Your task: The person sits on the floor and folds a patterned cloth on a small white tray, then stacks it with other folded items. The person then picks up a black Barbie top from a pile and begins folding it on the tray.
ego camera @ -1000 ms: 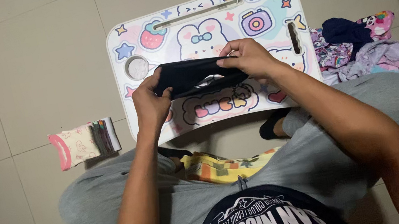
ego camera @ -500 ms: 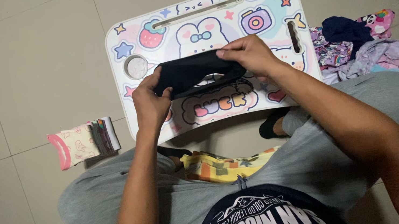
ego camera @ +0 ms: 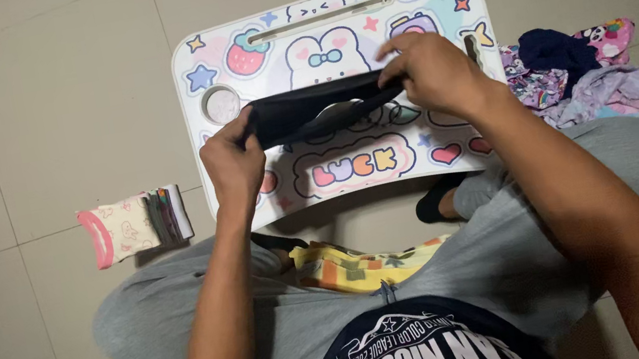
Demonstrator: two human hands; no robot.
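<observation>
Centre frame: left hand (ego camera: pixel 233 161) and right hand (ego camera: pixel 430 72) each pinch an end of a dark garment (ego camera: pixel 316 110), stretched just above the patterned bench (ego camera: pixel 353 173). Folding step apparently underway; next fold likely needs both ends brought together evenly.

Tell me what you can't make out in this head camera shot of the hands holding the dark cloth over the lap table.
- Dark cloth: what kind of garment it is; it is bunched, and the left hand and right hand cover its ends.
- Lap table: its legs, hidden under the top.
- Clothes pile: single pieces, tangled together.
- Folded stack: the number of pieces; too small.
</observation>
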